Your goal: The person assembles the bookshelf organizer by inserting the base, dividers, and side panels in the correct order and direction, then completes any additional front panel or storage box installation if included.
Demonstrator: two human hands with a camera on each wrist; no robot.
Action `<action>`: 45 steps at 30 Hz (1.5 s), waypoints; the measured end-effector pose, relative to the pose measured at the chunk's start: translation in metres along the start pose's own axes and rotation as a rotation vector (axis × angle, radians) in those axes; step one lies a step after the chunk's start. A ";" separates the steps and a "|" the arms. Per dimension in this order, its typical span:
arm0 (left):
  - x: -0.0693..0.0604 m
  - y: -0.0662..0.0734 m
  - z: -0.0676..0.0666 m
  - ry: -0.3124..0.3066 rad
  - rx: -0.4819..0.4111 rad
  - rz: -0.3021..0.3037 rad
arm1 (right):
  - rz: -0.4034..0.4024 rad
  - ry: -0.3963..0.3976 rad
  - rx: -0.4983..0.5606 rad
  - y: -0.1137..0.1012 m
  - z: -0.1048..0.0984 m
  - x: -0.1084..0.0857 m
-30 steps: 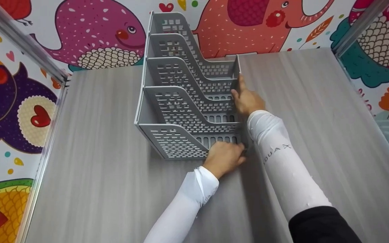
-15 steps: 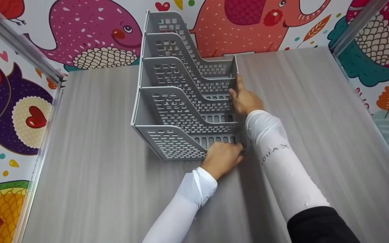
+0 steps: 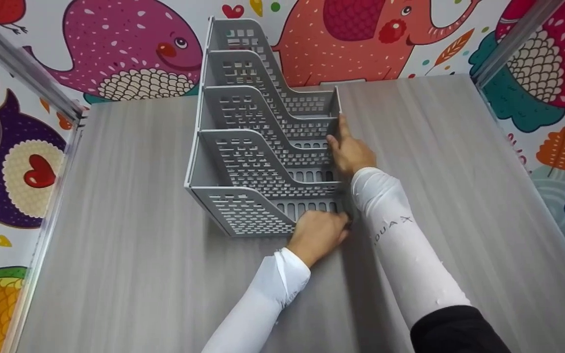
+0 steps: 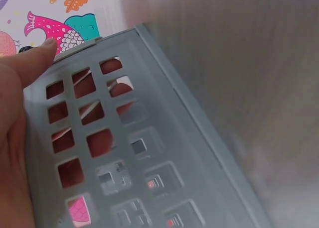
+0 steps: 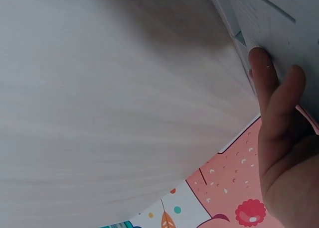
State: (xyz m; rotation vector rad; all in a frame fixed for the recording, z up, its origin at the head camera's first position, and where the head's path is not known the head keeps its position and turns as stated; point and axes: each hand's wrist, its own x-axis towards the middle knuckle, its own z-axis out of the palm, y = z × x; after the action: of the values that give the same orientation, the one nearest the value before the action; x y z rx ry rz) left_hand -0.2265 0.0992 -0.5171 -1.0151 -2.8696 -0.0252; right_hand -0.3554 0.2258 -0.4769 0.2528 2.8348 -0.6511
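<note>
A grey plastic file organizer (image 3: 272,162) with several slanted, perforated dividers stands upright on the table. My left hand (image 3: 317,235) grips its near panel at the low front right corner. In the left wrist view, fingers of the left hand (image 4: 12,88) show through the holes of the grey panel (image 4: 134,138), behind it, with one digit along the edge. Farther back, my right hand (image 3: 353,154) holds the organizer's right side wall, thumb at the rim and index finger stretched along the outside. In the right wrist view, the right hand (image 5: 286,138) has two fingertips against the grey wall.
The wood-grain table (image 3: 135,235) extends on both sides of the organizer. Behind it rises a wall (image 3: 248,49) printed with cartoon animals. Metal frame posts (image 3: 32,63) stand at the left and right edges.
The head view has shifted slightly, so everything appears a little farther left and lower. Both hands keep their hold on the organizer, which shows no clear movement on the table.
</note>
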 end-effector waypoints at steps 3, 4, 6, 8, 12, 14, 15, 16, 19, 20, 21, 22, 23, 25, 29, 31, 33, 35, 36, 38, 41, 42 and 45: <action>-0.002 -0.001 0.000 -0.013 -0.001 -0.007 | -0.020 0.008 0.010 0.000 0.003 -0.001; -0.002 -0.001 -0.001 -0.014 -0.002 -0.007 | -0.027 0.012 0.013 0.000 0.003 -0.002; -0.002 -0.001 -0.001 -0.014 -0.008 -0.002 | -0.038 0.019 0.013 0.001 0.003 -0.002; -0.001 -0.001 -0.002 -0.009 -0.008 0.004 | -0.044 0.024 0.018 0.002 0.002 -0.002; 0.000 0.000 -0.002 0.001 -0.015 0.011 | -0.036 0.031 0.028 0.004 0.002 -0.001; 0.001 0.001 -0.002 0.007 -0.019 0.015 | -0.032 0.038 0.031 0.006 0.002 -0.001; 0.001 0.001 -0.001 0.009 -0.022 0.016 | -0.032 0.040 0.030 0.006 0.003 -0.001; 0.001 0.002 -0.001 0.011 -0.027 0.017 | -0.030 0.045 0.027 0.007 0.004 -0.001; 0.001 0.002 0.000 0.021 -0.043 0.019 | -0.032 0.047 0.016 0.008 0.007 -0.001; 0.000 0.002 0.001 0.021 -0.048 0.018 | -0.031 0.045 0.012 0.008 0.008 -0.001; 0.000 0.003 0.002 0.022 -0.053 0.016 | -0.032 0.042 0.009 0.008 0.009 -0.001; 0.000 0.003 0.002 0.024 -0.056 0.014 | -0.033 0.039 0.006 0.009 0.009 -0.001; 0.000 0.003 0.002 0.024 -0.057 0.013 | -0.031 0.035 0.004 0.009 0.010 -0.001; 0.000 0.003 0.003 0.022 -0.055 0.008 | -0.029 0.033 0.001 0.009 0.010 0.000; 0.000 0.004 0.003 0.014 -0.052 -0.001 | -0.021 0.025 0.004 0.009 0.010 0.002; 0.000 0.003 0.003 0.012 -0.055 -0.004 | -0.018 0.022 0.004 0.009 0.011 0.003; 0.000 0.003 0.003 0.015 -0.063 -0.002 | -0.016 0.025 0.002 0.009 0.012 0.004; -0.001 0.002 0.002 0.015 -0.068 0.003 | -0.020 0.028 0.004 0.009 0.015 0.003; -0.002 0.001 0.001 0.013 -0.070 0.007 | -0.020 0.028 0.010 0.009 0.017 0.003; -0.003 0.000 0.001 0.005 -0.069 0.009 | -0.028 0.031 0.027 0.010 0.021 0.002; -0.004 0.001 -0.001 -0.010 -0.067 0.002 | -0.031 0.048 0.051 0.011 0.024 0.000; -0.004 0.001 -0.001 -0.011 -0.066 -0.006 | -0.030 0.060 0.057 0.012 0.025 0.000; 0.000 0.006 0.001 -0.001 -0.062 -0.047 | -0.028 0.088 0.053 0.013 0.024 -0.001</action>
State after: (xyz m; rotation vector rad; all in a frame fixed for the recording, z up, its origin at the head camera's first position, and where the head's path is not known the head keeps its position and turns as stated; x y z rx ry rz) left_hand -0.2230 0.1039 -0.5178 -0.9578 -2.9100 -0.1185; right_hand -0.3477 0.2267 -0.5029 0.2570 2.9128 -0.7391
